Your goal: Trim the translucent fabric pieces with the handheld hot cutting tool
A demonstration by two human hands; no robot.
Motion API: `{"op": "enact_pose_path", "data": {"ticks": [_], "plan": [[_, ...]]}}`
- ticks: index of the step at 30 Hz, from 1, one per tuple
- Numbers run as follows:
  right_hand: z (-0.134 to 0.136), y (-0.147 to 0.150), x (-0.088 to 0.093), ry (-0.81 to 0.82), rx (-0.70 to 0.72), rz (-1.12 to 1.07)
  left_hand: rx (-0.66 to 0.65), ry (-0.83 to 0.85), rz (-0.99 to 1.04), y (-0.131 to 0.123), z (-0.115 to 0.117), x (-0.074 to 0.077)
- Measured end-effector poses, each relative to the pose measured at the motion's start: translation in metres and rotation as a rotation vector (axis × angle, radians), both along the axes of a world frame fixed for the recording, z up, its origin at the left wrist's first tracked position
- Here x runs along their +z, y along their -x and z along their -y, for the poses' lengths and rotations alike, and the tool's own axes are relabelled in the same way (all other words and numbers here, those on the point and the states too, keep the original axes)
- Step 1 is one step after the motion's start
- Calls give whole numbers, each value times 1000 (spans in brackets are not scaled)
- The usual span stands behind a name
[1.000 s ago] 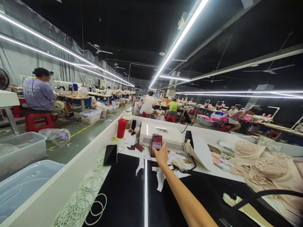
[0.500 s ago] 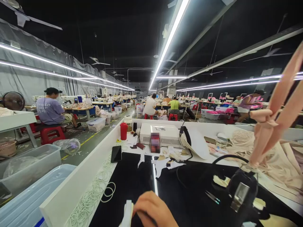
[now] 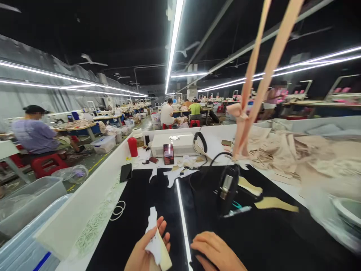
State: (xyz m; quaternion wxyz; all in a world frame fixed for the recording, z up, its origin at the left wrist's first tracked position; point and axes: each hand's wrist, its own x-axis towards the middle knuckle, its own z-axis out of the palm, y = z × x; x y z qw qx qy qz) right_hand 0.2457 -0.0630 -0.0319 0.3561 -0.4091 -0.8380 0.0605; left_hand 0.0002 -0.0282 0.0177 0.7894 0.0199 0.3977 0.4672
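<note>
Holding a white scrap (image 3: 153,241) low over the black mat (image 3: 141,205).
My left hand (image 3: 145,254) has its fingers curled around the scrap, just left of the bright line (image 3: 180,203) on the mat. My right hand (image 3: 217,253) lies knuckles-up beside it; I cannot tell whether its fingers grip anything. Beyond them are a black tool (image 3: 227,188), hanging pink straps (image 3: 249,101), a phone (image 3: 125,172) and a red cup (image 3: 132,146).

Left of the black tool (image 3: 228,187) the dark tabletop (image 3: 141,195) lies bare, so the right hand (image 3: 217,252) can slide there. Above the tool hang pink straps (image 3: 236,110). Right of it lie tan pieces (image 3: 275,203), and behind it white scraps (image 3: 172,176) and a white box (image 3: 172,144).
</note>
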Motion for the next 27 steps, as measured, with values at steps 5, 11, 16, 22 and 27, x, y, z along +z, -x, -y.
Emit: {"op": "enact_pose_path", "data": {"ticks": [5,11,16,22,27], "plan": [[30,-70,-2,59,-330,40,-58,-1,-113,1,2,-2],[14,-129,-5,74,-492,100,-93,56,-165,-10,6,-3],[-17,-140,-15,87,-508,158,-130,29,-104,-16,12,-1],[-47,-140,-18,127,-578,244,-158,41,-35,-13,11,-14],[-83,-138,-12,178,-632,248,-164,37,-11,-16,11,-21]]}}
